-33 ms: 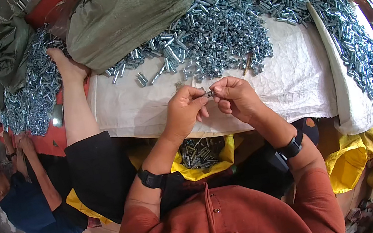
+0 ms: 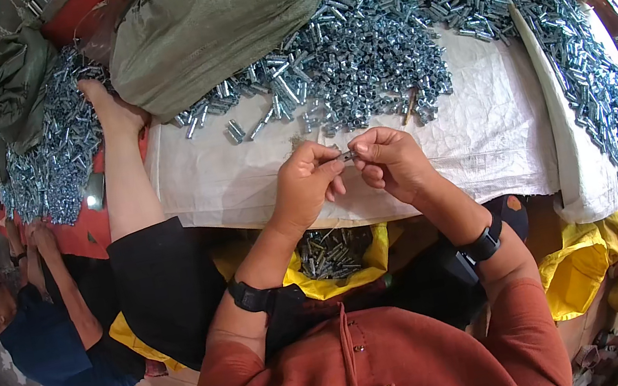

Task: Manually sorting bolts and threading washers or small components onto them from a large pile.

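We see the left hand and right hand each pinching an end of a small metal part over the white sheet. If either pinch slackens, we judge it could slip and drop, perhaps into the open yellow bag below. The hands hide most of it; we cannot make out its shape.

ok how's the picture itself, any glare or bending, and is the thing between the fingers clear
Head view: a black fisheye border rings the scene, and shapes bend near the rim; head view: the loose metal pieces glint with small highlights; head view: the small part pinched by the left hand and right hand is partly covered, too small to make out in detail.
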Tool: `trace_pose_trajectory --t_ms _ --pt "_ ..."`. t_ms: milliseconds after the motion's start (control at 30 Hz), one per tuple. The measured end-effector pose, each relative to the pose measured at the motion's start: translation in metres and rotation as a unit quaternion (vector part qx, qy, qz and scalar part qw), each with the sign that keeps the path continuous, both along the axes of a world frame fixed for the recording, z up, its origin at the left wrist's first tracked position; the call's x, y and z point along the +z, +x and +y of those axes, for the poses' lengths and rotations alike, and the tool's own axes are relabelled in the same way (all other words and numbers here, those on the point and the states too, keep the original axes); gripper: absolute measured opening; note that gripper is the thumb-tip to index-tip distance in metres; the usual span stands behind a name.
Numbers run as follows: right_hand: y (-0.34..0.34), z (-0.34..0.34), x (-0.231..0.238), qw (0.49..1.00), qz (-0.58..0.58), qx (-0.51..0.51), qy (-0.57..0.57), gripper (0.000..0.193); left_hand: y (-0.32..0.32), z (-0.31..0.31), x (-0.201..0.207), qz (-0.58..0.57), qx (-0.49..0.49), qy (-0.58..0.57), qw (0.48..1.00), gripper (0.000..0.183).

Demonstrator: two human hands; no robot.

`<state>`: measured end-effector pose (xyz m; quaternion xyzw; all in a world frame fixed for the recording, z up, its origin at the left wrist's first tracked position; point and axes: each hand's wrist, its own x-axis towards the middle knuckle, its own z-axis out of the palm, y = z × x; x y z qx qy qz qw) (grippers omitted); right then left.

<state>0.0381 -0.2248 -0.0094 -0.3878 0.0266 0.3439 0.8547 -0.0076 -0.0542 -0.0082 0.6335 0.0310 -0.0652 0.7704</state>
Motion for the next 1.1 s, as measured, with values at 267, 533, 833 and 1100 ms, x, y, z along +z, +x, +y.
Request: trace_pose_trajectory --t_ms 267,533,833,1100 --pt "0.000 0.001 -0.001 1.000 -0.002 -0.003 -0.030 0.007 -0.001 -0.001 -0.002 -0.011 0.022 -0.016 1.000 0.006" --pt "-0.008 0.010 0.005 0.998 0.023 0.053 0.004 0.015 0.000 0.011 0.006 0.038 -0.002 -0.029 0.999 0.003" --pt "-0.013 0.013 0.001 0.998 0.016 0.033 0.059 0.009 0.002 0.012 -0.008 0.061 -0.008 -0.169 0.984 0.005" --pt "-0.006 0.010 -0.008 0.997 -0.066 0.022 -0.042 0.011 0.016 0.019 0.000 0.026 0.013 0.006 1.000 0.009"
